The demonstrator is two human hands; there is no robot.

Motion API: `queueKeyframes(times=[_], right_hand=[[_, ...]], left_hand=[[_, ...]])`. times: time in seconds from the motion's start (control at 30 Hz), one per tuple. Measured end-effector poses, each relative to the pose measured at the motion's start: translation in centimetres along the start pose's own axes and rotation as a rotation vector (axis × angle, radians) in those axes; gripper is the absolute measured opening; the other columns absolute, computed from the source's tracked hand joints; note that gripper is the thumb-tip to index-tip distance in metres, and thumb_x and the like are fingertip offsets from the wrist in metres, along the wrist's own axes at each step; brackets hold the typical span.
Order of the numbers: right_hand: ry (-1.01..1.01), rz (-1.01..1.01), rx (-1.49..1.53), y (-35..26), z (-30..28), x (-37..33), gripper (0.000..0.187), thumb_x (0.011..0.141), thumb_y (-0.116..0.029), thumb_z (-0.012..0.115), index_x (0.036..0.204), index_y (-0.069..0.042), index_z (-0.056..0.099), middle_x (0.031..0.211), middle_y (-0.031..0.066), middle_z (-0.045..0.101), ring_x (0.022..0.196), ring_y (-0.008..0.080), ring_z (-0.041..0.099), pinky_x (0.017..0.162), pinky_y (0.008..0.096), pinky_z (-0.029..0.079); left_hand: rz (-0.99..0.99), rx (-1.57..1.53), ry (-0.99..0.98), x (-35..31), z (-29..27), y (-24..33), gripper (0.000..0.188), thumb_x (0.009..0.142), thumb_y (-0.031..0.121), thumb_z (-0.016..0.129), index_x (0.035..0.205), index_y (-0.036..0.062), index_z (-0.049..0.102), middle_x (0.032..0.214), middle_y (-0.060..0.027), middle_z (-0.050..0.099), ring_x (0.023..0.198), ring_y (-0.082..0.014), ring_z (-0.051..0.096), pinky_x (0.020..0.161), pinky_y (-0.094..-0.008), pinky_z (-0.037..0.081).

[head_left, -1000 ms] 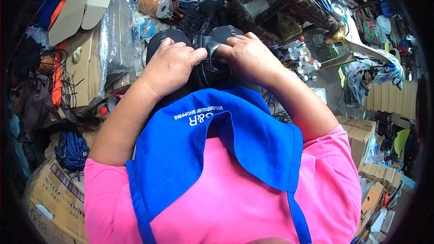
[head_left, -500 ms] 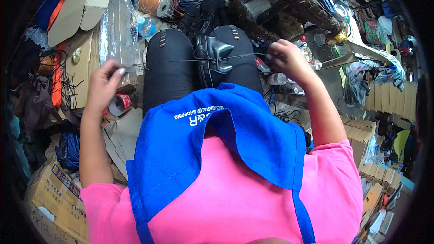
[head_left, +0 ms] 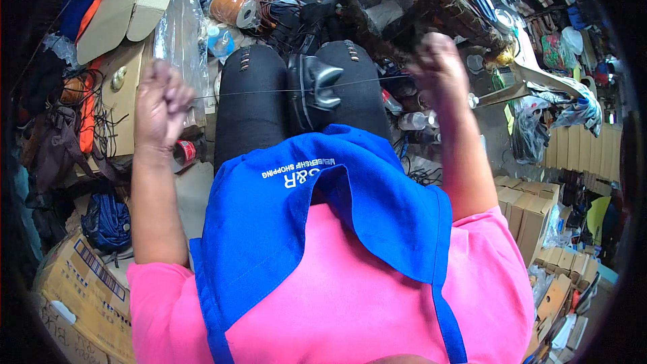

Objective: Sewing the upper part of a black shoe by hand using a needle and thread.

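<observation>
A black leather shoe (head_left: pixel 314 87) is wedged between my knees, its shiny upper folded inward. Thin dark thread (head_left: pixel 261 92) runs out from both sides of the shoe, pulled straight across my thighs. My left hand (head_left: pixel 162 108), left of my left knee, is closed in a fist around one end of the thread. To the right of my right knee, my right hand (head_left: pixel 441 71) is raised with curled fingers. The other end of the thread leads into it, though motion blurs the fingers.
An orange spool of cord (head_left: pixel 232 9) and a plastic bottle (head_left: pixel 221 42) lie beyond my left knee. More clear bottles (head_left: pixel 416 120) sit beside my right thigh. Flattened cardboard (head_left: pixel 125 10) leans at far left. Stacked boxes (head_left: pixel 529 205) stand by my right elbow.
Both hands have turned and lifted, the right one moving farther away from me. The thread has tightened and straightened. The shoe stays between my knees.
</observation>
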State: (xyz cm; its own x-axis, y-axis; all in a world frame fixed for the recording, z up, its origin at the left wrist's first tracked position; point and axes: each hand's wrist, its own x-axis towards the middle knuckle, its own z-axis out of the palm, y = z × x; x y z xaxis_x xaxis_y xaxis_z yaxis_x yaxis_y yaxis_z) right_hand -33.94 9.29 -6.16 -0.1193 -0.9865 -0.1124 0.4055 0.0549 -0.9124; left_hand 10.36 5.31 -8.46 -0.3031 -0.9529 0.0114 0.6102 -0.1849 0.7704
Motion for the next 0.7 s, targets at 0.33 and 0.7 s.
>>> queueKeyframes(times=[0.33,0.7], right_hand=[[-0.196,-0.184,-0.976,1.4,2.7,-2.2,0.013,0.079,-0.01,0.067,0.091,-0.008,0.069,0.082,0.0037,0.062,0.077,0.0145,0.058,0.071,0.0269,0.047],[-0.258,-0.269,-1.1,3.5,5.7,-2.2,0.013,0.075,-0.007,0.069,0.087,-0.005,0.068,0.081,0.0086,0.06,0.074,0.0209,0.06,0.068,0.0316,0.048]], left_hand=[[-0.138,1.095,-0.276,5.3,7.7,-4.0,0.032,0.081,0.015,0.065,0.112,0.0082,0.059,0.076,0.0021,0.05,0.066,-0.0074,0.041,0.061,-0.0228,0.038],[-0.264,1.279,-0.683,10.4,9.3,-8.0,0.049,0.077,0.013,0.069,0.124,0.0057,0.054,0.096,-0.0068,0.065,0.087,-0.0113,0.057,0.081,-0.0272,0.047]])
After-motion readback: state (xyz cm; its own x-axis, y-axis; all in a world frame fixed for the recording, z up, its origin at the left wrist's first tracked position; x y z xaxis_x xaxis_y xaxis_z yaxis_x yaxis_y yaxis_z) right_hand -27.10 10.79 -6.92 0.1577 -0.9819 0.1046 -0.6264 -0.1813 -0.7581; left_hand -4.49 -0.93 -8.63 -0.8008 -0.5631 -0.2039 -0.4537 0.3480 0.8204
